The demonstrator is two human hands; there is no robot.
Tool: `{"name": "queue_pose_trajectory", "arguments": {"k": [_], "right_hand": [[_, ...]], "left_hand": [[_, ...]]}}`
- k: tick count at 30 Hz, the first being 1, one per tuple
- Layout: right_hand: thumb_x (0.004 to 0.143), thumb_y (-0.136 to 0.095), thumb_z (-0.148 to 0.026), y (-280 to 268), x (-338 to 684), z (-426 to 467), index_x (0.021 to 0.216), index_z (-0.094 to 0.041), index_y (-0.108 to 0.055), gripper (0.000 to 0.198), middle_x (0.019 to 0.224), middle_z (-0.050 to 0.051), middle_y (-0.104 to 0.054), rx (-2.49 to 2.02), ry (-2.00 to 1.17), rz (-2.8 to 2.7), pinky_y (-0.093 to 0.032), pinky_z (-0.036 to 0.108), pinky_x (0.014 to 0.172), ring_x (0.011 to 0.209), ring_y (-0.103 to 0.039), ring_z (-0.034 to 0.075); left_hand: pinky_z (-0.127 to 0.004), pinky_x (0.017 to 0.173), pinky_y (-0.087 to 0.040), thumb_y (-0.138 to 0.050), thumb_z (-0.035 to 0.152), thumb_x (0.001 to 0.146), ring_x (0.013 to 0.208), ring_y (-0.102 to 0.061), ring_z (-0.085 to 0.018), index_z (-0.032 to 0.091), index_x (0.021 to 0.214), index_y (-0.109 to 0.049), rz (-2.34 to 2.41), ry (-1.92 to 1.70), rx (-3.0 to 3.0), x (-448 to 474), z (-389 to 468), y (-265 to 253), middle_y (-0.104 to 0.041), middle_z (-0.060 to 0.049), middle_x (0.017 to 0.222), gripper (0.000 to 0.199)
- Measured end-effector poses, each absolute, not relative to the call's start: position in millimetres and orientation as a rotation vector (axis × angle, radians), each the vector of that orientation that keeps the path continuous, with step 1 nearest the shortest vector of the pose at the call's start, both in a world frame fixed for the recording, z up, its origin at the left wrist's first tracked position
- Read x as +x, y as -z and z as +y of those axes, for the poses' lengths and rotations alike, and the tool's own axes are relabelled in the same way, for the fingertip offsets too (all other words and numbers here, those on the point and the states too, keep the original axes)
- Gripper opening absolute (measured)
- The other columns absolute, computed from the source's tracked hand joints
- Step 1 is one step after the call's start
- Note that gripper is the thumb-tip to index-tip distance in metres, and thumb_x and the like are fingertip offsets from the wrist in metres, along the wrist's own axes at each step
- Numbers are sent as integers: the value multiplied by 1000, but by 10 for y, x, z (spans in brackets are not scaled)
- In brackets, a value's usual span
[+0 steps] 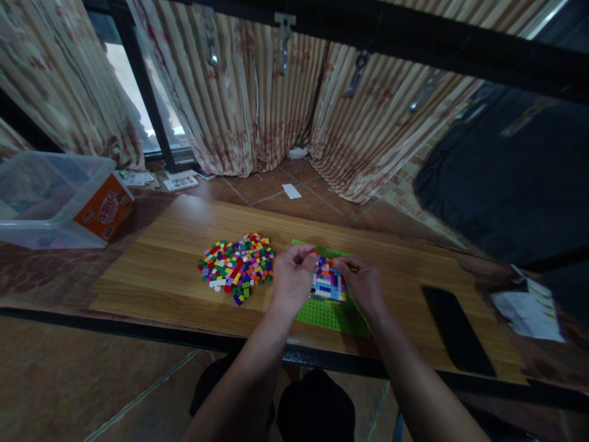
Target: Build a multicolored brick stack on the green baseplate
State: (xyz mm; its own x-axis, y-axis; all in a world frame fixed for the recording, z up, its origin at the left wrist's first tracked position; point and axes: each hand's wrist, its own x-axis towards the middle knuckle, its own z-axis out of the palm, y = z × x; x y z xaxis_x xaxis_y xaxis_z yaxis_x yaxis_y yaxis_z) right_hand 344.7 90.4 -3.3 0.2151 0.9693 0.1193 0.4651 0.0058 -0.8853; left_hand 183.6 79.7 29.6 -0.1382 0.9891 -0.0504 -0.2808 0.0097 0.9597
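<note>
A green studded baseplate (331, 316) lies on the wooden board, carrying a patch of colourful toy bricks (327, 285) built up on it. My left hand (294, 270) is over the patch's left edge, thumb and forefinger pinched on a small red brick (314, 251). On the other side my right hand (361, 279) bends its fingers in at the upper right corner of the patch. Its fingertips are close to the bricks, and whether they hold one is too small to make out. To the left of my left hand lies a loose heap of mixed bricks (239, 264).
A black phone (458, 328) rests on the board (156, 264) at the right, with papers (529, 307) beyond it. A clear plastic bin (55, 202) with an orange label stands far left. Striped curtains (257, 98) hang behind, and a dark metal bar (391, 31) crosses above.
</note>
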Motion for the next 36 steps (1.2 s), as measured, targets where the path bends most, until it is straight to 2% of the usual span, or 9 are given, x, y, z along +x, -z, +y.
{"name": "queue_pose_trajectory", "arguments": {"k": [6,9,12,16,21,26,30,36], "right_hand": [[75,-66,-56,37,3456,889,80,-19,-77,39,85,8,-76,-1589,-728,-1392,-51,38,74,78,-67,24],[82,-60,-55,-21,3464,807,86,-19,-77,40,90,9,-75,-1566,-621,-1385,-51,40,80,84,-67,25],[87,-56,-50,-151,3418,677,90,-20,-76,36,92,8,-74,-1491,-492,-1417,-50,39,83,88,-66,24],[90,-58,-42,-311,3294,558,92,-22,-75,27,94,7,-72,-1368,-513,-1563,-49,36,83,90,-65,21],[90,-59,-37,-310,3214,559,92,-23,-74,20,93,6,-70,-1308,-527,-1595,-48,36,84,91,-63,20],[89,-59,-38,-267,3292,567,88,-22,-72,21,91,5,-68,-1336,-491,-1590,-48,35,83,89,-63,20],[88,-60,-40,-261,3438,589,84,-21,-72,22,88,5,-68,-1445,-380,-1579,-47,36,83,88,-62,21],[89,-58,-36,-172,3515,631,84,-21,-74,22,95,7,-67,-1518,-297,-1752,-46,38,87,94,-61,23]], "left_hand": [[-21,53,-44,-64,16,76,54,-57,-10,15,82,-69,1119,-1380,915,1843,777,-283,-65,2,62,8],[-20,52,-45,-63,14,76,54,-59,-10,15,83,-69,1106,-1334,893,1847,769,-304,-66,1,65,9],[-19,52,-47,-62,12,77,54,-60,-9,15,83,-68,1063,-1295,877,1864,763,-327,-68,1,69,10],[-19,53,-48,-60,11,79,55,-61,-9,15,85,-67,996,-1258,936,1891,749,-321,-70,0,74,10],[-19,59,-50,-59,12,80,61,-63,-10,16,86,-66,944,-1252,1086,1905,720,-272,-72,-2,80,9],[-22,59,-51,-58,14,82,61,-63,-11,17,87,-65,953,-1219,1102,1917,712,-252,-70,-1,76,9],[-24,59,-51,-61,17,81,61,-63,-12,17,90,-67,1098,-1300,1072,1852,778,-237,-71,-3,82,11],[-26,66,-52,-65,18,77,70,-63,-15,15,87,-70,1243,-1432,1010,1745,868,-160,-69,-3,78,11]]}}
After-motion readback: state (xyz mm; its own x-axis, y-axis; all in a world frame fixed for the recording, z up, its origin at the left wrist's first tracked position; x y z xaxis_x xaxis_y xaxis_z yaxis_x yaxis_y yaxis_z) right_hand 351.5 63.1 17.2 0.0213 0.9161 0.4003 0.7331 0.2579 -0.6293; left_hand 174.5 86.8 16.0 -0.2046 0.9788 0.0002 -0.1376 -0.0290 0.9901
